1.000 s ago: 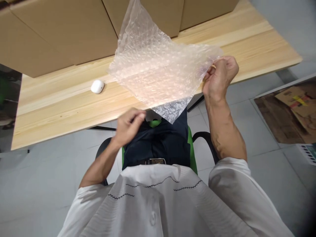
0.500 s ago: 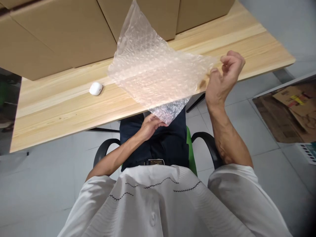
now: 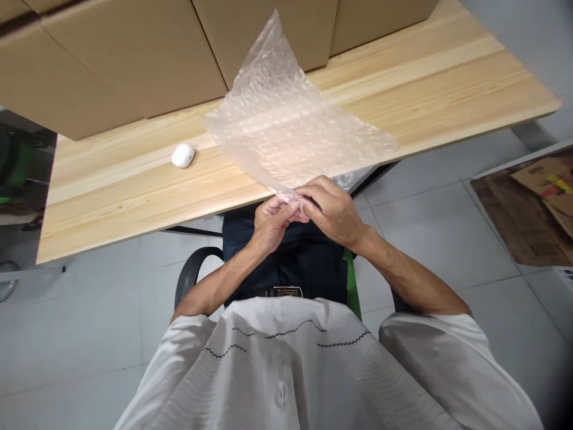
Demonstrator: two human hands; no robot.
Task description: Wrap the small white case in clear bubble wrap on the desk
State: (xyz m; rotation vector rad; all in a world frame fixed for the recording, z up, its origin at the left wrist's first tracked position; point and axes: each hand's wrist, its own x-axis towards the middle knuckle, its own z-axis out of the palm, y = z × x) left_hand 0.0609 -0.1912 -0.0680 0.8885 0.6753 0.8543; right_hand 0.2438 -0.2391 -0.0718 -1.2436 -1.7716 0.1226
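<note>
A sheet of clear bubble wrap [image 3: 295, 131] lies across the front edge of the table, its far corner raised against the cardboard boxes. My left hand [image 3: 271, 224] is closed on its near corner, just off the table edge. Right beside it, my right hand [image 3: 333, 212] has its fingers bent onto the same corner, and the fingertips of both hands meet there. Part of the sheet hangs below the edge behind my right hand. To the left on the table sits a small white earbud case [image 3: 183, 155], touched by neither hand.
Large cardboard boxes [image 3: 134, 60] stand along the back of the wooden table [image 3: 111, 197]. Below me is a chair with black armrests [image 3: 190, 272]. Flattened cardboard [image 3: 523, 221] lies low at the right.
My right hand has let go of the sheet's right corner and come down and left to the near corner beside my left hand. The right corner now rests at the table edge.
</note>
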